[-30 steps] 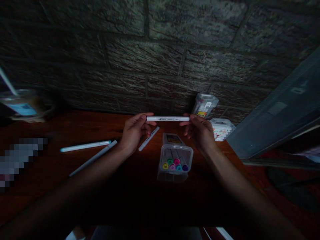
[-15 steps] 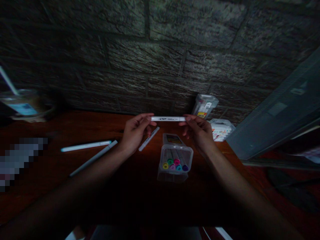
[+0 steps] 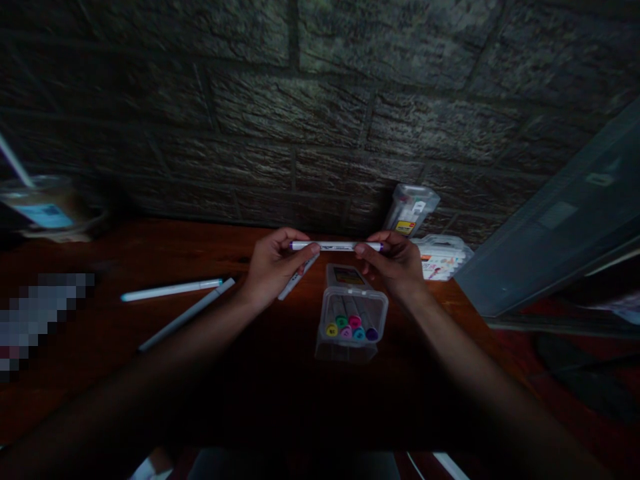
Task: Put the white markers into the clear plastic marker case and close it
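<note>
1. Left hand (image 3: 274, 267) and right hand (image 3: 400, 263) have slid inward along the white marker (image 3: 338, 246), baring its purple ends; both clamp it, holding it level between them.
2. Stone-block wall (image 3: 330, 100) rises at twelve o'clock from that marker.
3. Wooden table (image 3: 200, 241) spreads out below the hands.
4. Drink cup (image 3: 47, 215), with a straw, stands at nine o'clock, well apart from the left hand.
5. Clear box (image 3: 331, 275) lies at six o'clock, holding yellow, green, pink, blue and purple marker ends.
6. Yellow-labelled case (image 3: 414, 207) leans between two and three o'clock; flatter case (image 3: 445, 259) sits at three, just beside the right hand.
7. Two loose markers (image 3: 171, 290) lie between eight and nine o'clock; another marker (image 3: 291, 288), at eight, is partly hidden by the left hand.
</note>
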Demonstrator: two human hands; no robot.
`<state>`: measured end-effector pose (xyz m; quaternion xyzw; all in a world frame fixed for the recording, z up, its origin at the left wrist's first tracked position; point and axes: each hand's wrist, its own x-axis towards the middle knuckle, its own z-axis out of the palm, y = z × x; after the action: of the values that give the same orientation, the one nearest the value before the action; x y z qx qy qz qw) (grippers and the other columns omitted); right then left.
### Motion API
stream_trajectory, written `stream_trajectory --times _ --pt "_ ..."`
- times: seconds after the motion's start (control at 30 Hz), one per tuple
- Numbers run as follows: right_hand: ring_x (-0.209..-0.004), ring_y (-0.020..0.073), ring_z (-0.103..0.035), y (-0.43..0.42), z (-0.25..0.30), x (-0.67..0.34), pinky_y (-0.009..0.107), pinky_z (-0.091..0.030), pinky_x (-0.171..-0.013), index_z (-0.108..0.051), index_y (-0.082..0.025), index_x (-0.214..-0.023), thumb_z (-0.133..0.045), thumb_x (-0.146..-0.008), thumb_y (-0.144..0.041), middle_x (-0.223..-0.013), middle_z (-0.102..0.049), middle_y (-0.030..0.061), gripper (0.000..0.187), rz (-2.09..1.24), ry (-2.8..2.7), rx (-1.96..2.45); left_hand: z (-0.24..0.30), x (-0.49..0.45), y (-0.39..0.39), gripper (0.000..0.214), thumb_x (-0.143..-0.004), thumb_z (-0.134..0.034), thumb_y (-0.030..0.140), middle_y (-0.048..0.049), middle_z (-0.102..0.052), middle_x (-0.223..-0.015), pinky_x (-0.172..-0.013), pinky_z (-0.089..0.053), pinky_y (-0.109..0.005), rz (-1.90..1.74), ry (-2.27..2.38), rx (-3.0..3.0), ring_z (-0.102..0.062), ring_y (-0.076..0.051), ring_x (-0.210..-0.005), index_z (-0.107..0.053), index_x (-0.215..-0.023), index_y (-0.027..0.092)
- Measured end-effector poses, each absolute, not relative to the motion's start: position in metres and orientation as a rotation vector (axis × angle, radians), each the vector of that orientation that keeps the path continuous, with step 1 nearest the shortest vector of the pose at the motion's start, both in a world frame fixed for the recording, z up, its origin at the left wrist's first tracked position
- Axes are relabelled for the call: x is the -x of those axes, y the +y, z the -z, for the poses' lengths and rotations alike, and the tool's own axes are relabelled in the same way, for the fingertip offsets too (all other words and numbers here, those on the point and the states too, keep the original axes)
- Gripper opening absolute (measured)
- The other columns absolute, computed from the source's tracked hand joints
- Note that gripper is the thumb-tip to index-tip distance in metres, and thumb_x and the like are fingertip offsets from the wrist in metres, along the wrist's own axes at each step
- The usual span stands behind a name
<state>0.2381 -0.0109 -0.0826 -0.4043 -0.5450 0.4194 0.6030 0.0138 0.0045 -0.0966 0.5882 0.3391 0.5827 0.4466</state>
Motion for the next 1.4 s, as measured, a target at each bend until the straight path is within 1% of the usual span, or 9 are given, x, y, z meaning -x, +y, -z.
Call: stream_trajectory --times 0.17,0.4,0.63,0.77,0.87,1.0,1.1,1.2,1.4 --pt "-0.043 0.0106 -0.059 -0.009 0.084 -0.239 0.025 -0.044 -0.037 -0.067 -0.026 -0.084 -0.094 -0.068 -0.044 -0.068 -0.075 -0.0029 0.037 -0.978 -1.238 0.958 0.096 -0.013 0.006 0.019 -0.080 -0.086 0.031 0.0022 -0.066 -0.061 -0.045 -0.041 -0.020 -1.452 0.853 -1.438 -0.054 -0.008 -0.046 -0.074 -0.088 0.018" --pt "-0.045 0.0109 -0.060 -0.011 0.080 -0.240 0.025 -0.044 -0.038 -0.069 -0.025 -0.086 -0.092 -0.070 -0.046 -0.075 -0.077 -0.0002 0.035 -0.974 -1.210 0.954 0.097 -0.014 0.010 0.021 -0.078 -0.085 0.030 -0.0019 -0.075 -0.074 -0.046 -0.046 -0.020 -1.473 0.769 -1.290 -0.055 -0.008 -0.048 -0.077 -0.094 0.018" --pt "-0.045 0.0091 -0.059 -0.009 0.082 -0.244 0.022 -0.041 -0.038 -0.077 -0.023 -0.092 -0.087 -0.077 -0.044 -0.082 -0.081 0.0030 0.027 -1.010 -1.163 0.886 0.092 -0.012 0.009 0.023 -0.086 -0.079 0.030 -0.0056 -0.079 -0.087 -0.048 -0.050 -0.021 -1.463 0.709 -1.162 -0.058 -0.008 -0.052 -0.078 -0.106 0.018" --pt "-0.046 0.0093 -0.060 -0.009 0.080 -0.245 0.021 -0.042 -0.038 -0.079 -0.023 -0.094 -0.086 -0.076 -0.048 -0.086 -0.083 0.0047 0.032 -1.041 -1.111 0.908 0.089 -0.011 0.007 0.021 -0.090 -0.074 0.030 -0.0070 -0.079 -0.088 -0.049 -0.051 -0.022 -1.451 0.672 -1.113 -0.058 -0.008 -0.052 -0.079 -0.107 0.018" --pt "-0.046 0.0094 -0.060 -0.009 0.078 -0.245 0.021 -0.041 -0.038 -0.080 -0.022 -0.096 -0.087 -0.074 -0.050 -0.089 -0.084 0.0058 0.036 -1.077 -1.091 0.899 0.087 -0.010 0.007 0.022 -0.091 -0.074 0.030 -0.0079 -0.079 -0.089 -0.049 -0.051 -0.022 -1.448 0.650 -1.094 -0.059 -0.009 -0.053 -0.079 -0.108 0.017" --pt "-0.046 0.0093 -0.059 -0.008 0.076 -0.246 0.021 -0.041 -0.037 -0.080 -0.021 -0.097 -0.086 -0.075 -0.052 -0.090 -0.084 0.0061 0.038 -1.090 -1.108 0.882 0.085 -0.010 0.006 0.022 -0.092 -0.073 0.029 -0.0081 -0.079 -0.088 -0.048 -0.051 -0.022 -1.453 0.628 -1.086 -0.060 -0.009 -0.052 -0.078 -0.108 0.016" --pt "-0.046 0.0091 -0.060 -0.008 0.077 -0.247 0.020 -0.041 -0.037 -0.081 -0.020 -0.099 -0.087 -0.074 -0.049 -0.088 -0.084 0.0062 0.038 -1.120 -1.081 0.859 0.084 -0.011 0.005 0.023 -0.092 -0.073 0.030 -0.0079 -0.079 -0.086 -0.048 -0.050 -0.022 -1.457 0.621 -1.078 -0.060 -0.009 -0.052 -0.079 -0.108 0.015" --pt "-0.047 0.0087 -0.060 -0.008 0.078 -0.247 0.019 -0.043 -0.038 -0.081 -0.020 -0.103 -0.086 -0.077 -0.045 -0.090 -0.084 0.0069 0.036 -1.134 -1.067 0.837 0.084 -0.011 0.005 0.028 -0.089 -0.076 0.033 -0.0077 -0.078 -0.087 -0.047 -0.050 -0.022 -1.477 0.610 -1.082 -0.060 -0.009 -0.052 -0.079 -0.110 0.015" --pt "-0.047 0.0081 -0.060 -0.007 0.080 -0.246 0.019 -0.043 -0.038 -0.081 -0.022 -0.101 -0.087 -0.077 -0.042 -0.088 -0.083 0.0047 0.032 -1.087 -1.108 0.855 0.081 -0.012 0.004 0.031 -0.082 -0.084 0.031 -0.0046 -0.076 -0.086 -0.048 -0.050 -0.021 -1.505 0.608 -1.119 -0.058 -0.007 -0.052 -0.079 -0.109 0.017"
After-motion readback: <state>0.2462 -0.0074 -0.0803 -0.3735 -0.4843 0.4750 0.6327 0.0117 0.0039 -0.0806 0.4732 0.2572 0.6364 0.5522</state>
